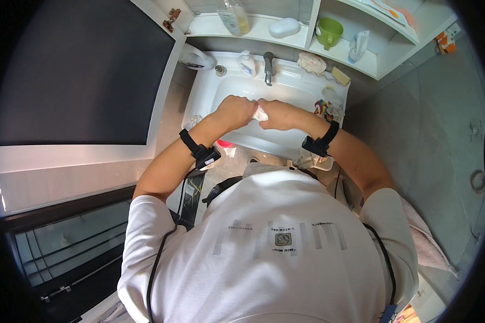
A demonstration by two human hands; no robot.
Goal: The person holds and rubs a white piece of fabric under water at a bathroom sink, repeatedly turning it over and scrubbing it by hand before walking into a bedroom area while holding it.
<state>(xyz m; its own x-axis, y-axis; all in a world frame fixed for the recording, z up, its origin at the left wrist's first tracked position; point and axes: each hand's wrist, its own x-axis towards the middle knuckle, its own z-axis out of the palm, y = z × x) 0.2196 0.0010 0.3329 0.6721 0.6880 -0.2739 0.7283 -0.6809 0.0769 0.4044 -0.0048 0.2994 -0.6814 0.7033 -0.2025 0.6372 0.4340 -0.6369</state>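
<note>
Both hands meet over the white washbasin [222, 89], close together above its bowl. A small bunched white cloth [260, 114] is squeezed between them. My left hand [236, 112] is a fist around one end of it, mostly hiding that part. Around the other end closes my right hand [278, 114], its thumb side towards the left hand. Behind the hands stands a grey faucet [268, 68] on the basin's back rim. A white pump bottle [247, 63] is just left of the faucet.
An open cabinet door [85, 76] reaches in from the left. Shelves above hold a bottle of yellowish liquid [233, 18], a white soap box [284, 28], a green cup [329, 32] and a tube [359, 46]. A yellow sponge [340, 76] and a crumpled cloth [311, 63] lie at the back right rim.
</note>
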